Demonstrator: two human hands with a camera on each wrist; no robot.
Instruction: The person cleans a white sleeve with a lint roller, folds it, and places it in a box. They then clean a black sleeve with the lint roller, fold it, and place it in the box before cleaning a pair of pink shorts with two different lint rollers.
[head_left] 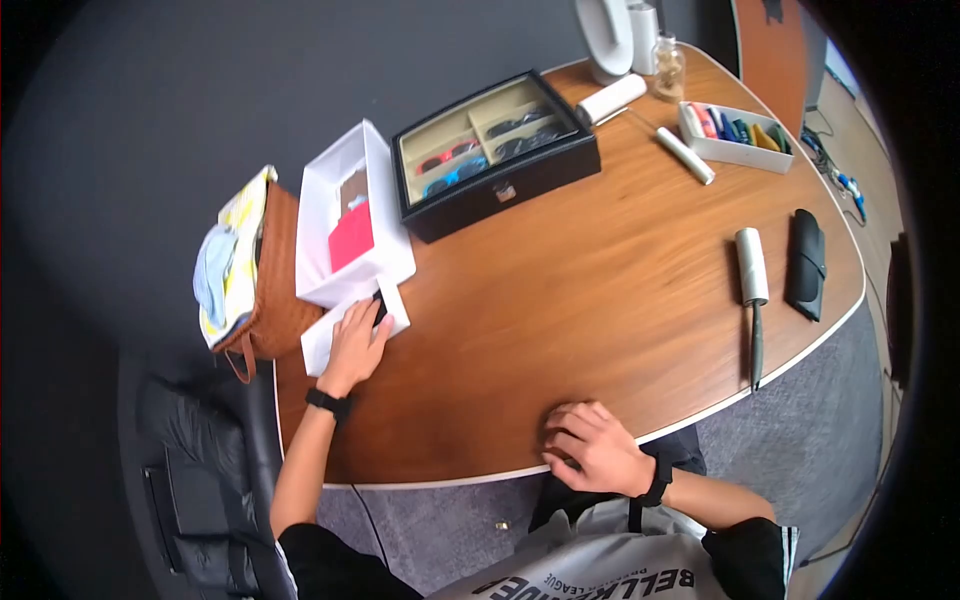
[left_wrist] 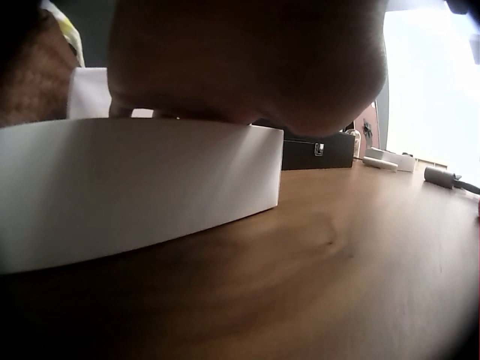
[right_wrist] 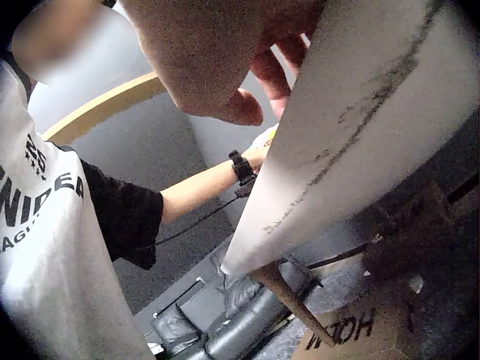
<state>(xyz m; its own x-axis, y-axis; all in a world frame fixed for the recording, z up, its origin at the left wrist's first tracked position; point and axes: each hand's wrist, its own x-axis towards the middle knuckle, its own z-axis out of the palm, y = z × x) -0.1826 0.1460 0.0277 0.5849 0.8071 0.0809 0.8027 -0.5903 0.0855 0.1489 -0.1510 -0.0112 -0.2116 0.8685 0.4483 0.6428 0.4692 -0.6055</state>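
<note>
At the left side of the table, my left hand (head_left: pixel 355 345) reaches over a small white box (head_left: pixel 318 350), its fingers lying across the inside. A black item (head_left: pixel 380 308) shows in this box beside the fingers; its kind is too hidden to tell. The left wrist view has the wall of the small white box (left_wrist: pixel 142 191) close up, with the fingertips hidden behind it. Near the front edge of the table, my right hand (head_left: pixel 595 445) rests with loosely curled fingers, holding nothing. Right behind the small box stands a larger white box (head_left: pixel 390 225) with a red item (head_left: pixel 351 238) inside.
A brown basket (head_left: pixel 275 260) with cloths stands at the left edge. Behind is a black display case (head_left: pixel 500 190) of sunglasses. Lint rollers (head_left: pixel 751 268), a black pouch (head_left: pixel 806 265), a white tray (head_left: pixel 735 150) of colourful rolled items and a glass jar (head_left: pixel 668 70) are to the right.
</note>
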